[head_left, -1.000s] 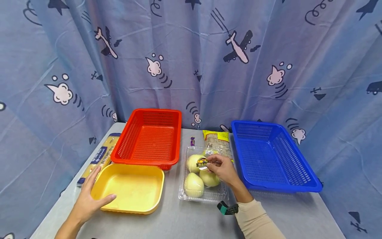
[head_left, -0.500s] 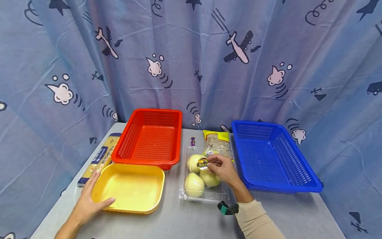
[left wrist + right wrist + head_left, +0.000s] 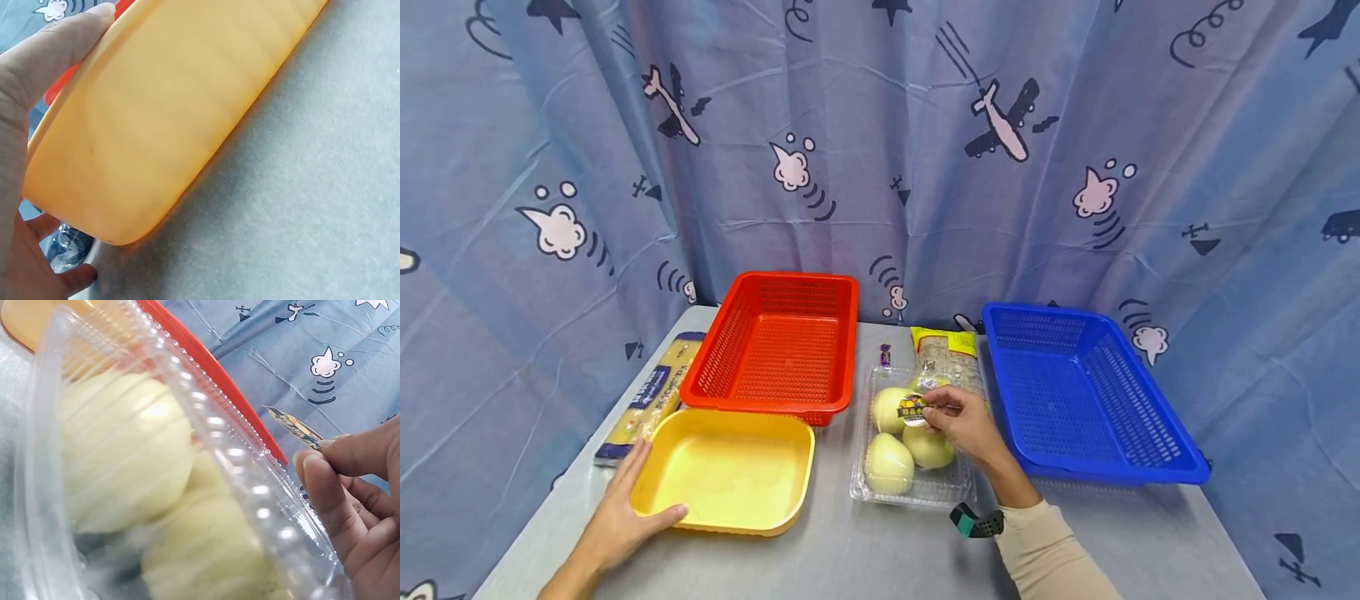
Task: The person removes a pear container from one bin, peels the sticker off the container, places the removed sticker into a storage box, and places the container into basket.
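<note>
My right hand (image 3: 968, 427) pinches a round printed sticker (image 3: 292, 429) between thumb and finger, above a clear plastic clamshell box (image 3: 868, 497). Several pale yellow-green round fruits (image 3: 889, 465) sit inside the box. In the right wrist view the sticker is seen nearly edge-on and stands clear of the lid. My left hand (image 3: 613, 523) is spread at the left corner of a yellow plastic basin (image 3: 730, 475). Its thumb lies by the near rim, its fingers outside the left wall. Whether the fingers bear on that wall cannot be made out.
Behind the basin stands a red basket (image 3: 786, 354), and to the right a blue basket (image 3: 1075, 400). A long yellow and blue packet (image 3: 658, 387) lies at the left edge. Behind the box are a yellow-topped bag (image 3: 951, 354) and a small purple-wrapped sweet (image 3: 885, 355).
My left hand has shifted very slightly downward along the basin's left side. The right hand keeps its pinch on the sticker, almost in the same place. The head view has drifted slightly.
</note>
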Tool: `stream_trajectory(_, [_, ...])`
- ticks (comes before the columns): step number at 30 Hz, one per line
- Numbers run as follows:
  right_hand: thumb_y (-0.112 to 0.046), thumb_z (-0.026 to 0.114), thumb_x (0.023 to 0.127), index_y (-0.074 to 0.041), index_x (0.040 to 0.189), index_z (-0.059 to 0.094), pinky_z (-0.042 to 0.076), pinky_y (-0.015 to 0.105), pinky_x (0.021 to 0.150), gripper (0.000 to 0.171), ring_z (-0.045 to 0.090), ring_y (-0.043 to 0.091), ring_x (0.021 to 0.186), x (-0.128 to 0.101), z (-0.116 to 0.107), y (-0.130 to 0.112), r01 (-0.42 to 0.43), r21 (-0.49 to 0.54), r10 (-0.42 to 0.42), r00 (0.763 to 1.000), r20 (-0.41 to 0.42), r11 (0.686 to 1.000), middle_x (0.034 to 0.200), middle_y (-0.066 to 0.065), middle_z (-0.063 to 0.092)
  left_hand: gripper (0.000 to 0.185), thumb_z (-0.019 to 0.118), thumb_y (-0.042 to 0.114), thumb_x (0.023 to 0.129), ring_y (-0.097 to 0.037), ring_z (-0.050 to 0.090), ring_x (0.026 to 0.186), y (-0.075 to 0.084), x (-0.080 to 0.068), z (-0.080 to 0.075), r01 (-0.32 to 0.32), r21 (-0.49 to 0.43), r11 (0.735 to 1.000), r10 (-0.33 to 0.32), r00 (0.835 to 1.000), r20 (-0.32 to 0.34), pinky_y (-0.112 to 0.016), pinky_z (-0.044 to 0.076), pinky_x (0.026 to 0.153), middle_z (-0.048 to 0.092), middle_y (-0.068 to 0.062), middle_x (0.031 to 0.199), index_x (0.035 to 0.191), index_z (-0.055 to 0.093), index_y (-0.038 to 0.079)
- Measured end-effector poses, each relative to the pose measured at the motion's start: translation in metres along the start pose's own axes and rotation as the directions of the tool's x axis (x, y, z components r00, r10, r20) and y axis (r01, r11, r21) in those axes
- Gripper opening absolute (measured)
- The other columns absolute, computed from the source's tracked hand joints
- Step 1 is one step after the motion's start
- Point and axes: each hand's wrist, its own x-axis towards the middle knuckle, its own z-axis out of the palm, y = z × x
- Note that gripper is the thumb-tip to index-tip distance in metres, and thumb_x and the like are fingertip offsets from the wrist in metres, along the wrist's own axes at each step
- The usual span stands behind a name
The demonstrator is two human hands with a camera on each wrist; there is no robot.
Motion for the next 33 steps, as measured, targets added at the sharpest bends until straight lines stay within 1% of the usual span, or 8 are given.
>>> stream_trajectory(5, [0.013,0.064,0.085,0.016,0.102,0.061,0.054,0.026,0.058,0.017,0.061,0.016,0.064,-0.001,-0.002,-0.002,0.002,0.007,-0.002,1.0,-0.002,1.0,0.081,0.017,0.06,0.112,0.082,0.033,0.074,-0.052,0.01,0.137,-0.004,-0.002,0.002,-0.022,0.003,1.0,0.022,1.0,-0.007,-0.075,0.015,0.096,0.006,-0.023,0.158,0.154,0.01,0.001])
stream_trajectory(9, [0.013,0.064,0.085,0.018,0.102,0.06,0.054,0.027,0.059,0.018,0.062,0.016,0.064,-0.003,-0.002,-0.004,-0.007,0.031,0.007,1.0,0.009,0.999,0.081,0.016,0.061,0.113,0.083,0.034,0.074,-0.052,0.01,0.136,-0.005,-0.002,0.004,-0.017,0.002,1.0,0.017,1.0,-0.004,-0.075,0.016,0.096,0.006,-0.023,0.157,0.154,0.01,0.0])
stream_trajectory(12, [0.013,0.064,0.085,0.018,0.103,0.059,0.055,0.028,0.06,0.019,0.063,0.016,0.065,-0.004,-0.003,-0.007,-0.021,0.058,0.02,1.0,0.014,0.998,0.08,0.016,0.061,0.113,0.082,0.035,0.075,-0.051,0.01,0.137,-0.005,-0.002,0.004,-0.006,-0.001,1.0,0.006,1.0,-0.006,-0.075,0.016,0.096,0.005,-0.021,0.158,0.154,0.009,0.003])
stream_trajectory(17, [0.014,0.063,0.085,0.018,0.104,0.059,0.055,0.03,0.061,0.019,0.064,0.017,0.065,-0.005,-0.003,-0.012,-0.046,0.087,0.046,0.999,0.008,0.995,0.081,0.016,0.061,0.112,0.082,0.034,0.074,-0.051,0.01,0.137,-0.006,-0.002,0.003,-0.01,-0.004,1.0,0.009,1.0,-0.023,-0.074,0.016,0.097,0.006,-0.02,0.158,0.155,0.009,0.005])
stream_trajectory(20, [0.015,0.062,0.085,0.019,0.104,0.057,0.056,0.03,0.061,0.021,0.065,0.017,0.065,-0.007,-0.002,-0.017,-0.038,0.1,0.037,0.999,0.018,0.994,0.081,0.017,0.062,0.113,0.083,0.033,0.074,-0.05,0.011,0.137,-0.008,-0.004,0.004,-0.015,-0.006,1.0,0.015,0.999,-0.037,-0.074,0.016,0.097,0.006,-0.02,0.158,0.155,0.01,0.006])
stream_trajectory(27, [0.014,0.062,0.085,0.022,0.104,0.056,0.056,0.029,0.06,0.022,0.065,0.018,0.065,-0.012,0.002,-0.029,-0.007,0.135,0.001,0.999,0.047,0.991,0.081,0.018,0.06,0.111,0.085,0.028,0.071,-0.048,0.013,0.138,-0.014,-0.006,0.008,-0.057,-0.041,0.998,0.052,0.994,-0.094,-0.072,0.015,0.099,0.012,-0.019,0.158,0.155,0.016,0.007])
stream_trajectory(33, [0.014,0.063,0.085,0.023,0.105,0.055,0.055,0.028,0.06,0.023,0.065,0.017,0.065,-0.014,0.006,-0.038,0.016,0.153,-0.027,0.997,0.071,0.988,0.082,0.019,0.059,0.111,0.085,0.028,0.07,-0.048,0.015,0.137,-0.014,-0.003,0.01,-0.057,-0.047,0.997,0.051,0.993,-0.106,-0.072,0.016,0.099,0.013,-0.016,0.158,0.155,0.017,0.01])
